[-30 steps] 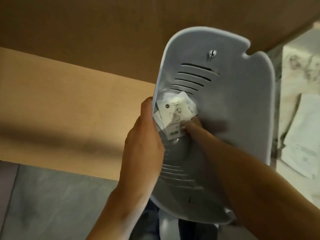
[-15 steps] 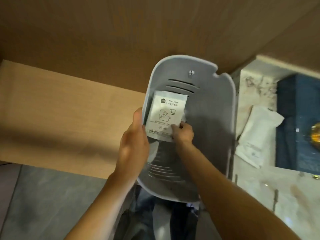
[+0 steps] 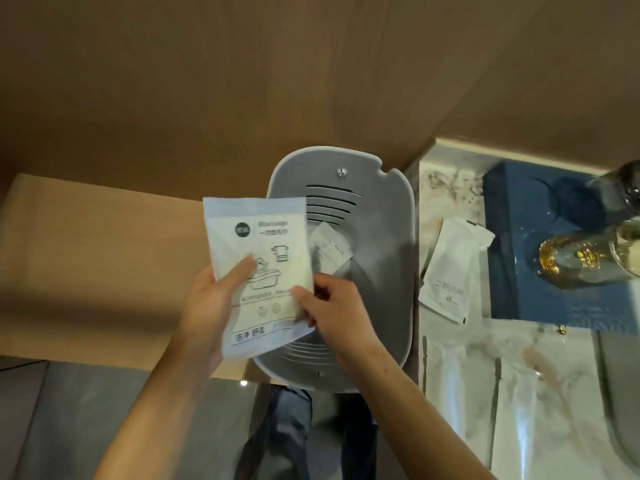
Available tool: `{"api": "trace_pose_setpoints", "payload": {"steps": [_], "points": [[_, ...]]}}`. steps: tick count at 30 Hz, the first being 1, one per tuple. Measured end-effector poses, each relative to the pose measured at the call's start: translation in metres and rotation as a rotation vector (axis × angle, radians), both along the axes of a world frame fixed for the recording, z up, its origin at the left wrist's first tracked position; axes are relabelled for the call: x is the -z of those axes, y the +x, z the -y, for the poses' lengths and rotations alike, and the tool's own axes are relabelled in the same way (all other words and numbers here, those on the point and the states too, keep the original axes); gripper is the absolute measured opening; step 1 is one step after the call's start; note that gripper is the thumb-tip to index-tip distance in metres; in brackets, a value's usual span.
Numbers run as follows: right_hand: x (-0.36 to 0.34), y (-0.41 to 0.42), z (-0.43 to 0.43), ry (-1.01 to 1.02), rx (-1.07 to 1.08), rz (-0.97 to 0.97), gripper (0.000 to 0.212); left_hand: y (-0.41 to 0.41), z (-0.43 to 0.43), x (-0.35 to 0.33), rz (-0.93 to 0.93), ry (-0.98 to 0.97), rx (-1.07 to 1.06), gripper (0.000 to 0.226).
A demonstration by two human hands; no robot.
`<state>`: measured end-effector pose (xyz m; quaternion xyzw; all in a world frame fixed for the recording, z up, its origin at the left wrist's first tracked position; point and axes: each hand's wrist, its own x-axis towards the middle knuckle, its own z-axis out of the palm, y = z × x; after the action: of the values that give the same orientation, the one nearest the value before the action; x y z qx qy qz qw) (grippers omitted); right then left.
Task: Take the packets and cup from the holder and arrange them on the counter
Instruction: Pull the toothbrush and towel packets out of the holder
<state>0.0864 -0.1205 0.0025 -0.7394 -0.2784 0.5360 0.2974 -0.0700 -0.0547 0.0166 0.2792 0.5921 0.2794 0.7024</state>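
A grey slotted holder [image 3: 381, 209] hangs on the wooden wall by a screw. In front of its left rim I hold a large white packet [image 3: 263, 244] printed with a bathtub drawing. My left hand [image 3: 211, 303] grips its left side, thumb on the front. My right hand [image 3: 332, 317] pinches its lower right corner. A smaller white packet [image 3: 329, 251] still leans inside the holder. No cup is visible in the holder.
The marble counter [image 3: 519, 375] lies to the right, with a white sachet [image 3: 453, 268] lying on it. Behind it a blue tray [image 3: 512, 244] carries glassware [image 3: 585, 258]. A light wooden panel [image 3: 86, 265] is to the left. Grey floor shows below.
The large packet has come up and left out of the holder. My left hand left the holder's rim and now grips the packet. The view pulled back.
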Motion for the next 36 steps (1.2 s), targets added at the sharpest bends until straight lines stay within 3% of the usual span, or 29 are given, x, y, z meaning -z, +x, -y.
{"api": "trace_pose_setpoints", "payload": {"steps": [4,6,9,11,17,28,33,36], "points": [[0.024,0.006,-0.005,-0.057,0.027,-0.085,0.022,-0.009,-0.001,0.009,-0.014,-0.033,-0.044,0.015],[0.044,0.019,-0.016,-0.124,0.260,-0.187,0.014,-0.012,0.000,0.014,0.008,-0.040,-0.063,0.020],[0.084,0.039,-0.041,-0.211,0.671,-0.421,0.021,-0.017,0.002,0.017,0.039,-0.050,-0.096,0.022],[0.114,0.051,-0.052,-0.236,0.792,-0.470,0.016,-0.020,0.003,0.018,0.044,-0.058,-0.102,0.021],[0.212,0.075,-0.059,-0.386,0.822,-0.403,0.015,-0.024,0.005,0.027,0.142,-0.047,-0.093,0.027],[0.294,0.070,-0.063,-0.304,1.148,-0.644,0.014,-0.027,0.006,0.040,0.238,-0.056,-0.122,0.025],[0.299,0.069,-0.072,-0.327,1.046,-0.586,0.009,-0.026,0.003,0.043,0.215,-0.048,-0.123,0.024],[0.296,0.064,-0.082,-0.395,0.926,-0.417,0.011,-0.027,0.003,0.042,0.188,-0.057,-0.134,0.023]]}}
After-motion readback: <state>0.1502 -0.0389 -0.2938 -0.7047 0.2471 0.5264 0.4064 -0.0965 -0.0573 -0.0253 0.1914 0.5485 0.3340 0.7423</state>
